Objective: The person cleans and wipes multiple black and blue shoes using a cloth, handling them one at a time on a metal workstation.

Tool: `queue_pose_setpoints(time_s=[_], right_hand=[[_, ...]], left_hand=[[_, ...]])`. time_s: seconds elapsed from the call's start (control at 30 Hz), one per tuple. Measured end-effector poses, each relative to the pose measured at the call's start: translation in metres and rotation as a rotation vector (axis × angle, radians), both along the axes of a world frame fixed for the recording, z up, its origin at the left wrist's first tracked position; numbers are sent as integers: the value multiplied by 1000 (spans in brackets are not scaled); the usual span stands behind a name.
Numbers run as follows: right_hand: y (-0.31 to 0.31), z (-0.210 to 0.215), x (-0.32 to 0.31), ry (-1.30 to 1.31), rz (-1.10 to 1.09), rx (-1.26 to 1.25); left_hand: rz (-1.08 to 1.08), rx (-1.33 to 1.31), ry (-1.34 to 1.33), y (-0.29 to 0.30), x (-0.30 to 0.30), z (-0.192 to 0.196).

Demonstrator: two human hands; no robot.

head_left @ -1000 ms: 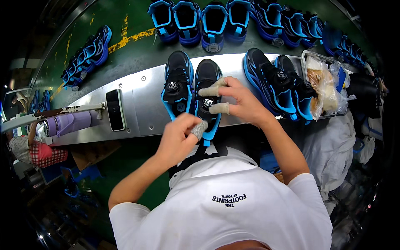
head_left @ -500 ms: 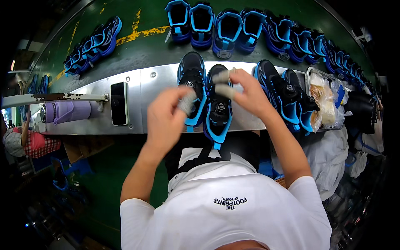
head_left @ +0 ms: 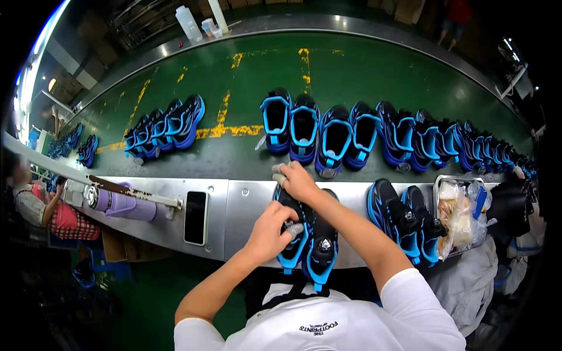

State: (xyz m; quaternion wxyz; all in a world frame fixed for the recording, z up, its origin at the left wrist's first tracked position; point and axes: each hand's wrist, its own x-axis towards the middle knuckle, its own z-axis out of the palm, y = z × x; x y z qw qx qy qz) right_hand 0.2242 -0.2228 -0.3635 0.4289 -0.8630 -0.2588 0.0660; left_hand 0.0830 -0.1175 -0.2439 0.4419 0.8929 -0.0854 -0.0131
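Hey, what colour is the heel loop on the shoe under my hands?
The heel loop is bright blue, seen best in the head view.

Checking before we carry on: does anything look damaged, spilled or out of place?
The white metal bar by the purple flask looks damaged: its paint is chipped, showing dark brown patches. The yellow markings beyond the bench are patchy and worn. I see no spill.
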Motion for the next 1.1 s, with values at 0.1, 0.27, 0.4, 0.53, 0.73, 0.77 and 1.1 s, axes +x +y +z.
queue_pose_setpoints(time_s=[0.1, 0.27, 0.4, 0.53, 0.73, 0.77, 1.1], right_hand=[[2, -2, 1, -1, 11, -13], [5, -4, 17, -119, -20, 5], [6, 1, 25, -84, -23, -7], [3, -1, 25, -50, -33, -4], [5, 8, 14, -38, -27, 2], [4, 7, 15, -49, -17, -1], [-19, 27, 15, -305, 33, 93]], left_hand=[[-209, -148, 111, 19, 7, -4], [50, -30, 122, 8, 14, 1], [-119, -170, 148, 21, 25, 2], [109, 24, 83, 6, 15, -5], [-191, -263, 326, 35, 20, -1], [-244, -199, 362, 35, 21, 4], [328, -803, 823, 23, -48, -8]])
